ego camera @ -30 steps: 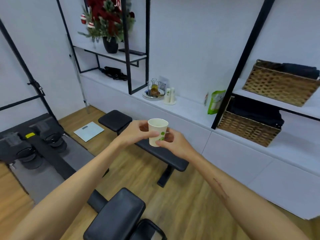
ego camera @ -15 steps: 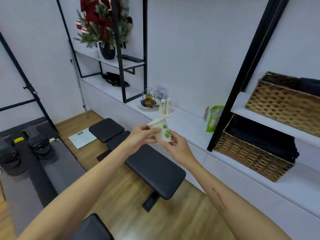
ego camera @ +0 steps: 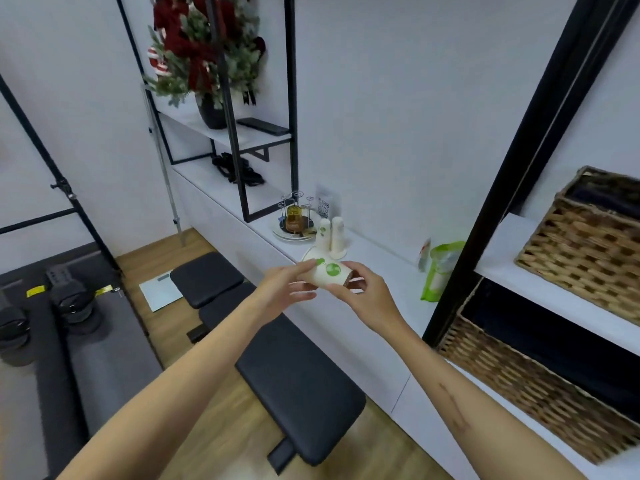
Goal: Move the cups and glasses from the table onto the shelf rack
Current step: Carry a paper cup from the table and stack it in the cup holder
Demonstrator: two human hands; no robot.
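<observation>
The paper cup (ego camera: 327, 273) is white with green leaf prints and lies tipped over on its side in mid-air between both hands, in front of the white bench (ego camera: 381, 258) that runs along the wall. Its long axis runs roughly level, left to right and slightly down: the open rim points up-left toward the left hand (ego camera: 282, 291), and the brown-looking base points right toward the right hand (ego camera: 367, 292). The left hand's fingers (ego camera: 306, 268) are partly curled, with the thumb and forefinger pinching the cup near its rim and the other fingers loosely bent below it. The right hand's fingers (ego camera: 356, 268) curve around the base end, thumb under and forefinger over, gripping it. Just behind the cup, on the bench, two stacks of upside-down paper cups (ego camera: 331, 235) stand upright side by side. Just left of them a wire cup rack (ego camera: 294, 216) sits on a round tray and holds an amber glass (ego camera: 293, 214). A green pouch (ego camera: 440, 268) stands to the right on the same bench, near a black upright post (ego camera: 502, 188). Wicker baskets (ego camera: 588, 233) sit on the shelves at the right, and a black padded workout seat (ego camera: 277, 341) stands on the wooden floor (ego camera: 221, 427) below the arms.
</observation>
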